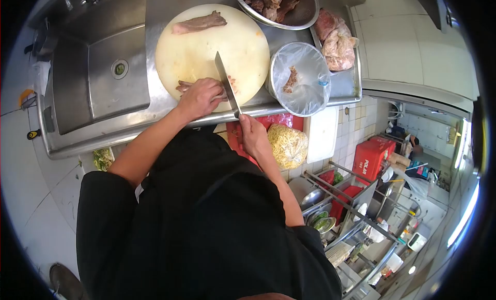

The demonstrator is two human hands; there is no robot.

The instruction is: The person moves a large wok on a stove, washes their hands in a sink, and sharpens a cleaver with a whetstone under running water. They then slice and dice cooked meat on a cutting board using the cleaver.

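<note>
My left hand [202, 97] is closed over a strip of meat [184, 86] near the front of a round cutting board [206, 52]. In my right hand [253, 134] is the handle of a kitchen knife [226, 83], its blade pointing away across the board. The blade lies just right of my left fingers, beside small bits of cut meat [232, 84]. Farther back on the board rests a longer piece of meat [199, 23]. My left palm hides part of the strip it grips.
A bag-lined container [305, 101] with meat scraps stands right of the board. Behind it are a metal bowl [302, 22] of meat and bagged meat [338, 54]. The sink [116, 44] lies left. Below the counter edge sit bagged noodles [288, 145] and a white lid-like panel [323, 134].
</note>
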